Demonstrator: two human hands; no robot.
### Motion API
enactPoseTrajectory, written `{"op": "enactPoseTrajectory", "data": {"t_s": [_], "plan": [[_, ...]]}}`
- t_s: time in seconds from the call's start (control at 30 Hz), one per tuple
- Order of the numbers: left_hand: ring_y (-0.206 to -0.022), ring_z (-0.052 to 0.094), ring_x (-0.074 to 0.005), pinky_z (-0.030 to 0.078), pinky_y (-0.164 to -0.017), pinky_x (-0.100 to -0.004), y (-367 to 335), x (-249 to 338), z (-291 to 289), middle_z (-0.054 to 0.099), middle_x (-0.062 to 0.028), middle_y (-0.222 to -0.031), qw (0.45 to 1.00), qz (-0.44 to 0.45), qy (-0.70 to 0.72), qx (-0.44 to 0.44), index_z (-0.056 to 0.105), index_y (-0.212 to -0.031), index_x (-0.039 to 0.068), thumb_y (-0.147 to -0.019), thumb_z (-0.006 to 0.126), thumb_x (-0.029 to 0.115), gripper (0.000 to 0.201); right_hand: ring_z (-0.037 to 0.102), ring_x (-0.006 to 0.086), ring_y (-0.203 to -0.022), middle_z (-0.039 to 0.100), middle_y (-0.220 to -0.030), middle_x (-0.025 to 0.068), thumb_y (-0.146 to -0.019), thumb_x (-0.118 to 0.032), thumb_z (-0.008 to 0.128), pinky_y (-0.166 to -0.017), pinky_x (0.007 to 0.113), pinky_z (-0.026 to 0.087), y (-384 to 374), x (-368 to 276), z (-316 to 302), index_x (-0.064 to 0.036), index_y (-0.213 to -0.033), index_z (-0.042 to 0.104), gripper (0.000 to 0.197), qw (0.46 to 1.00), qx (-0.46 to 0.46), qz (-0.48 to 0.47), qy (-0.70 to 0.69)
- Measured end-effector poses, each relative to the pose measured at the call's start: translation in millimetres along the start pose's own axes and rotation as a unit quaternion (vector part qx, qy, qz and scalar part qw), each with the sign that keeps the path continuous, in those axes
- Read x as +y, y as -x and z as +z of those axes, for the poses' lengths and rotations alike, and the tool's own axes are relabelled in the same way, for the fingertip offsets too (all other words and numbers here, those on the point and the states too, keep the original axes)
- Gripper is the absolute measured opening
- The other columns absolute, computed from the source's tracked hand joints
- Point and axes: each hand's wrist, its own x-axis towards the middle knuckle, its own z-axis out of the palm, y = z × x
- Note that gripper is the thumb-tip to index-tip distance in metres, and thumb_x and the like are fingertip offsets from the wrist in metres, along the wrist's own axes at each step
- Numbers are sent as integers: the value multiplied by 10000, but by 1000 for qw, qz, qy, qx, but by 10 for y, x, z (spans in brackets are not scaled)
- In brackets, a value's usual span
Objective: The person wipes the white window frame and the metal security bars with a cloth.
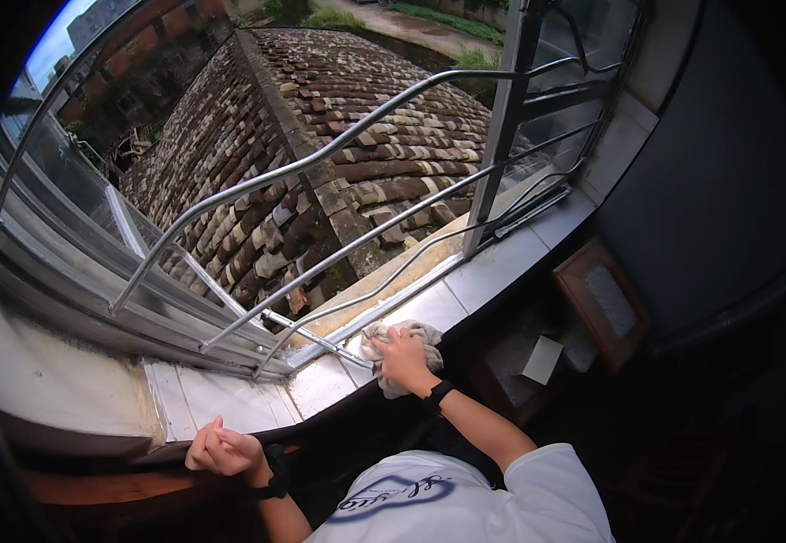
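My right hand (404, 360) presses a crumpled grey-and-white cloth (425, 337) onto the white tiled windowsill (321, 387), close to the foot of the window frame. Its fingers are bent over the cloth, which bunches out on both sides of the palm. Near the sill's front edge, to the left, my left hand (224, 451) is raised with its fingers curled in. Nothing shows in that hand, though the inside of the curl is partly hidden. Dark bands sit on both wrists.
Curved metal window bars (307, 163) cross just beyond the sill. An opened window sash (502, 136) stands at the right. Outside lies a tiled roof (393, 136). At right below the sill are a wooden-framed panel (603, 303) and a pale box-like object (541, 359).
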Motion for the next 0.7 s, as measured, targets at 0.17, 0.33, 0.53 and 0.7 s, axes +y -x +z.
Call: {"op": "enactPoseTrajectory", "data": {"t_s": [0.17,0.33,0.53,0.7], "plan": [[-781,401,-203,355,-657,-259,28,-73,-72,516,-58,-742,998,17,61,-19,578,-681,6,-768,461,86,166,475,269,-887,488,-912,70,-602,-202,604,-643,412,429,-6,649,20,-224,-978,627,377,970,88,228,10],[-779,401,-198,343,-680,-267,65,-134,-179,518,-35,-758,997,23,63,-41,595,-693,46,-761,470,111,156,479,299,-918,485,-965,96,-641,-225,573,-699,415,441,-69,1387,-187,-232,-1046,587,405,925,85,352,115],[-724,404,-211,344,-643,-292,31,-118,-188,492,-68,-696,986,12,155,-60,508,-636,20,-785,425,101,188,473,302,-942,479,-1007,103,-678,-228,549,-710,419,436,-178,1468,-109,-230,-1109,537,432,906,63,383,170],[-529,427,-207,347,-508,-305,-6,103,-83,469,-68,-590,922,-52,382,22,494,-608,20,-750,460,74,156,485,295,-912,481,-974,106,-666,-219,539,-689,415,431,-303,1477,-155,-206,-1026,574,361,921,76,355,141]]}}
